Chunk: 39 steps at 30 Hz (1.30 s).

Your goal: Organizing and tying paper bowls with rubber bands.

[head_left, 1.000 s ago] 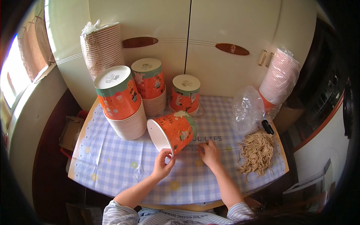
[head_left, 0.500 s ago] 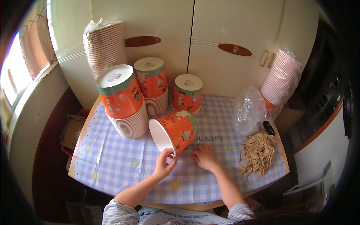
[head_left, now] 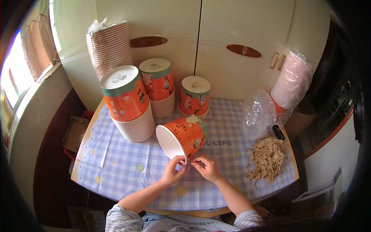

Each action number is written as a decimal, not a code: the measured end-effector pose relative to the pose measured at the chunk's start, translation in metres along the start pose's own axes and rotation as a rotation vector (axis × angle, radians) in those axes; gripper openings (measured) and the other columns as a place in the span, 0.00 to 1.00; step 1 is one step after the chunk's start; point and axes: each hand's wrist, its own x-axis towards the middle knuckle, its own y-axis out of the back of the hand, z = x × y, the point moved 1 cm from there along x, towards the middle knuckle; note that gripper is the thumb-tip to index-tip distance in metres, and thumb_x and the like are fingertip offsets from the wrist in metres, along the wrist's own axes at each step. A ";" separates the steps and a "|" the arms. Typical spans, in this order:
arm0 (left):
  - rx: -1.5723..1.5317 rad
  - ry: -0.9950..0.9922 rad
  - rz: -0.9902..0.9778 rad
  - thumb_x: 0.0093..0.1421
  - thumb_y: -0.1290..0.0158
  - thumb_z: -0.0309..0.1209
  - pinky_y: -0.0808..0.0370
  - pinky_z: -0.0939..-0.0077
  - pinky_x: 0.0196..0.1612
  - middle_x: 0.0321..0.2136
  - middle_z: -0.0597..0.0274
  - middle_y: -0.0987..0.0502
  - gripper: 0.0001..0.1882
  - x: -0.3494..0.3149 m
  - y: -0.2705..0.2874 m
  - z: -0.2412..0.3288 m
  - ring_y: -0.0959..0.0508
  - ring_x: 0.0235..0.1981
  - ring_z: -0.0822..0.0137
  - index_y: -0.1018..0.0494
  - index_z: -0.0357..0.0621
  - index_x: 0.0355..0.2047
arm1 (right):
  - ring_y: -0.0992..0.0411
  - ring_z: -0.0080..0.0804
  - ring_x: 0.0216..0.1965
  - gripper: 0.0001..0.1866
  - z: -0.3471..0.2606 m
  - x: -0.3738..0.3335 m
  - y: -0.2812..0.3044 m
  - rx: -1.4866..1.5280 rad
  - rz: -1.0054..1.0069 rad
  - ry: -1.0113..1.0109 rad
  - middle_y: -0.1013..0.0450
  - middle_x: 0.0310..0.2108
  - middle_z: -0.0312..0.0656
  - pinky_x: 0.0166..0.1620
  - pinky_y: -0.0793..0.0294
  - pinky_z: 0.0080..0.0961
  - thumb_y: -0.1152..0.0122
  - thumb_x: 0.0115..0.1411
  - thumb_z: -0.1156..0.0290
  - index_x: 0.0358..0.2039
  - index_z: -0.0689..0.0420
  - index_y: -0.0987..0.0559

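Observation:
An orange paper bucket (head_left: 185, 133) with a green band at its base lies tilted on its side, its white open mouth facing left and toward me. My left hand (head_left: 172, 171) grips the lower rim, thumb and fingers on either side of the wall. Against the bucket's outer wall, close to that rim, my right hand (head_left: 207, 169) has thumb and fingers pinched together. Whatever sits between those right fingertips is too small to make out. The fingertips of both hands nearly meet. To the right lies a loose heap of beige cords (head_left: 266, 158).
Upside-down bucket stacks stand at left (head_left: 133, 125) and behind it (head_left: 162, 106); another upturned bucket (head_left: 194, 102) is at back centre. Plastic-wrapped stacks rise at back left (head_left: 110, 50) and right (head_left: 291, 81). A clear bag (head_left: 257, 118) and black object (head_left: 278, 132) adjoin the cords.
My right hand has moved up and left from the tablecloth to the bucket's rim, fingers now pinched. The bucket has shifted slightly right, with my left hand still on it.

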 end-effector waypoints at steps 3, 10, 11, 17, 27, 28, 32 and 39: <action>0.008 -0.001 -0.007 0.50 0.47 0.21 0.30 0.83 0.27 0.32 0.66 0.28 0.15 0.000 0.001 0.001 0.30 0.31 0.73 0.32 0.43 0.39 | 0.27 0.31 0.28 0.04 0.000 -0.001 -0.001 -0.007 0.021 -0.004 0.28 0.26 0.39 0.31 0.27 0.23 0.40 0.50 0.75 0.28 0.59 0.24; 0.020 -0.017 -0.023 0.49 0.47 0.20 0.29 0.82 0.28 0.33 0.65 0.28 0.15 0.000 0.000 0.003 0.29 0.31 0.72 0.32 0.43 0.39 | 0.29 0.34 0.27 0.05 0.004 -0.002 -0.003 -0.124 0.116 0.031 0.28 0.24 0.37 0.31 0.30 0.28 0.39 0.45 0.76 0.25 0.57 0.25; 0.028 -0.048 -0.022 0.49 0.47 0.20 0.29 0.81 0.29 0.33 0.64 0.28 0.16 0.000 0.001 0.002 0.29 0.31 0.71 0.32 0.43 0.39 | 0.30 0.34 0.27 0.05 0.003 -0.002 -0.003 -0.158 0.132 0.042 0.28 0.23 0.37 0.31 0.30 0.28 0.39 0.44 0.76 0.24 0.57 0.25; 0.008 -0.004 -0.047 0.49 0.48 0.19 0.31 0.80 0.37 0.34 0.64 0.28 0.16 -0.001 0.000 0.004 0.30 0.33 0.73 0.32 0.40 0.40 | 0.30 0.34 0.27 0.05 0.003 -0.002 -0.003 -0.208 0.136 0.059 0.28 0.23 0.36 0.32 0.30 0.27 0.39 0.44 0.76 0.24 0.56 0.25; 0.018 0.007 -0.065 0.48 0.47 0.20 0.29 0.79 0.34 0.33 0.62 0.28 0.17 -0.002 -0.002 0.001 0.29 0.33 0.70 0.32 0.42 0.40 | 0.30 0.35 0.28 0.06 0.005 -0.004 -0.003 -0.195 0.141 0.041 0.28 0.23 0.37 0.33 0.30 0.29 0.39 0.43 0.76 0.24 0.56 0.25; 0.016 0.006 -0.063 0.48 0.47 0.20 0.29 0.79 0.34 0.33 0.62 0.28 0.17 -0.001 -0.001 0.003 0.29 0.33 0.70 0.32 0.42 0.40 | 0.30 0.35 0.28 0.06 0.004 -0.004 -0.003 -0.204 0.137 0.047 0.28 0.23 0.37 0.33 0.30 0.29 0.39 0.42 0.76 0.24 0.56 0.25; 0.003 -0.060 -0.085 0.51 0.49 0.20 0.29 0.77 0.35 0.32 0.60 0.28 0.14 -0.001 0.002 0.008 0.28 0.33 0.70 0.32 0.40 0.39 | 0.30 0.35 0.28 0.07 0.006 -0.005 -0.005 -0.221 0.138 0.066 0.29 0.23 0.36 0.33 0.30 0.29 0.39 0.42 0.75 0.24 0.56 0.25; 0.127 -0.089 -0.013 0.54 0.52 0.19 0.30 0.76 0.34 0.28 0.58 0.27 0.09 -0.001 0.000 0.012 0.26 0.30 0.64 0.30 0.40 0.36 | 0.30 0.34 0.28 0.06 0.004 -0.005 -0.006 -0.231 0.134 0.082 0.28 0.23 0.36 0.33 0.31 0.29 0.39 0.42 0.75 0.24 0.56 0.25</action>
